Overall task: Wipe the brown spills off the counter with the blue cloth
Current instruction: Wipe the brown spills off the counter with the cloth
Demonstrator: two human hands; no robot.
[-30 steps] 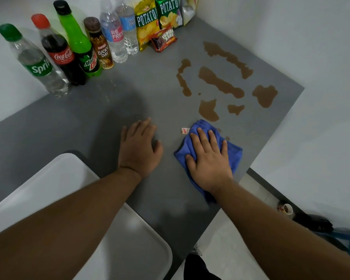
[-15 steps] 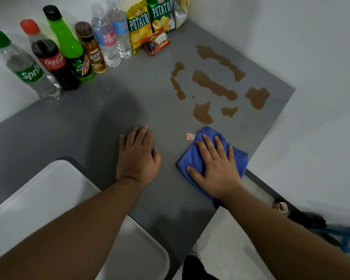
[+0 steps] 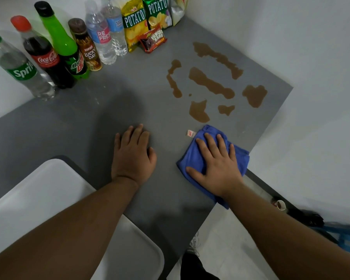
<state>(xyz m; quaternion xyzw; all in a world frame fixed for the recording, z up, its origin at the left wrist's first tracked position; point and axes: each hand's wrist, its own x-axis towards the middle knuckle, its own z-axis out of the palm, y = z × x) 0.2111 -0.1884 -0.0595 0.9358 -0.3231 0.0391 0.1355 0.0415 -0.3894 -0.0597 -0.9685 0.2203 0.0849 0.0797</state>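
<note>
Several brown spills (image 3: 210, 83) lie on the grey counter (image 3: 113, 118) toward its far right corner. The nearest puddle (image 3: 198, 112) sits just beyond the blue cloth (image 3: 196, 156), which lies flat near the counter's right edge with its white tag pointing left. My right hand (image 3: 216, 166) presses flat on the cloth, fingers spread, and hides most of its middle. My left hand (image 3: 132, 156) rests palm down on bare counter to the left of the cloth, holding nothing.
Along the back wall stand several bottles: Sprite (image 3: 18, 67), Coca-Cola (image 3: 42, 55), Mountain Dew (image 3: 65, 45), a coffee drink and water. Potato chip bags (image 3: 133, 23) and a snack bar (image 3: 154, 40) sit behind the spills. A white chair (image 3: 49, 199) stands at lower left.
My right hand and the cloth have shifted slightly toward the right edge of the counter. My left hand stays put. The view has tilted a little.
</note>
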